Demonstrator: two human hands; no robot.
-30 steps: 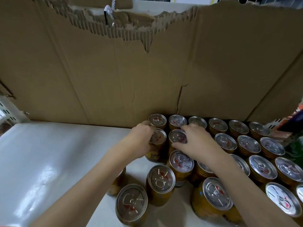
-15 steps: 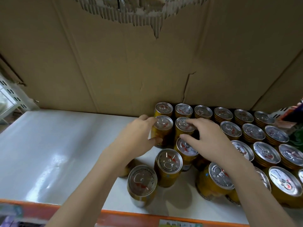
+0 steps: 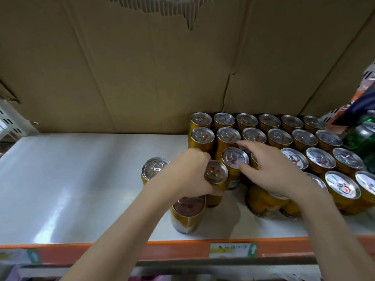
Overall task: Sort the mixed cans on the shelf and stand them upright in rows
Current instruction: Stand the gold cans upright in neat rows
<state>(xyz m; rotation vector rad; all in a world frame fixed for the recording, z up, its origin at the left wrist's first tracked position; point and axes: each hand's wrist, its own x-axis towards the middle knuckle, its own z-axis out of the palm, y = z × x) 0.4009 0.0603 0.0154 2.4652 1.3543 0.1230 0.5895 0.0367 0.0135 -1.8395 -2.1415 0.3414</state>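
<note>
We risk toppling cans near the shelf (image 3: 85,179) edge.
Our left hand (image 3: 187,175) grips a can (image 3: 215,175); right hand (image 3: 272,169) fingers (image 3: 243,144), spread, could nudge neighbours over.

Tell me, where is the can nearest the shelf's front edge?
In the head view, that can stands upright just left of centre, near the shelf's orange front edge, directly below the left hand and apart from the packed rows on the right.

Gold cans (image 3: 202,138) with silver tops, white shelf (image 3: 81,179), orange edge (image 3: 182,251).
</note>
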